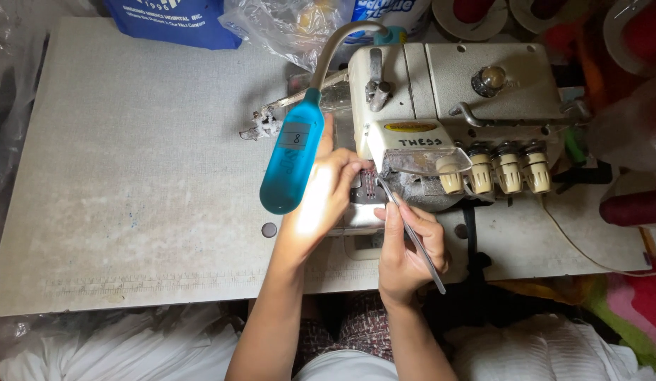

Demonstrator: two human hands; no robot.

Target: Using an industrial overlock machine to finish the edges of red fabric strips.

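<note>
A cream overlock sewing machine stands on a pale worktable. My right hand holds thin metal tweezers, their tips pointed up at the needle area under the machine's clear guard. My left hand rests at the left side of the needle area, fingertips touching the presser foot region. A blue gooseneck lamp hangs over my left hand and lights it brightly.
Three cream tension knobs sit on the machine's front. Thread cones stand at the right. A blue bag and a clear plastic bag lie at the table's far edge. White fabric is piled below the table.
</note>
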